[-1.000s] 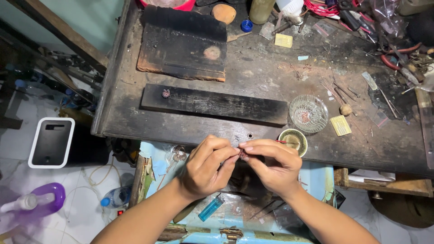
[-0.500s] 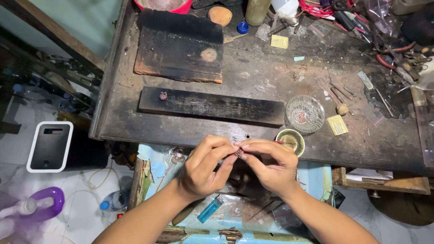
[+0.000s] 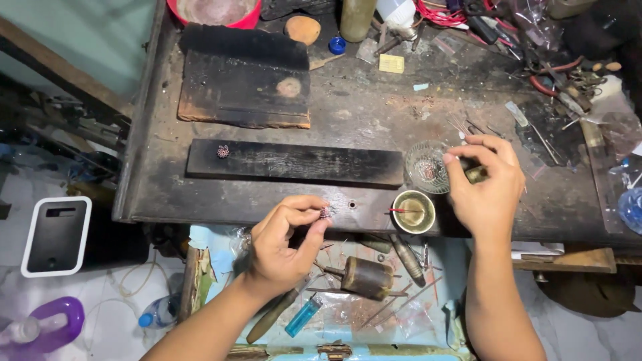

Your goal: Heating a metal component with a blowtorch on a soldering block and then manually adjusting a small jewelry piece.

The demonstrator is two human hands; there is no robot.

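My left hand (image 3: 284, 244) pinches a small pink-and-silver beaded piece (image 3: 326, 212) between thumb and forefinger, just over the front edge of the dark workbench (image 3: 348, 113). To the right, my right hand (image 3: 485, 187) hovers next to a small clear glass dish (image 3: 421, 167). Its fingertips are bunched around a small brass-coloured bit (image 3: 476, 175); whether it is gripped is unclear. A little brass cup (image 3: 412, 212) with a red-tipped stick sits between the two hands. A second beaded piece (image 3: 223, 152) lies on the long dark wooden block (image 3: 294, 162).
A charred board (image 3: 244, 80) and a red bowl (image 3: 214, 10) lie at the back left. Pliers, wires and bottles crowd the back right. Below the bench, an open drawer holds a wooden-handled tool (image 3: 364, 275) and a blue lighter (image 3: 302, 315).
The hands were joined on the beaded piece at the bench edge. Now my right hand has let go and moved right and back to the glass dish; my left keeps the piece.
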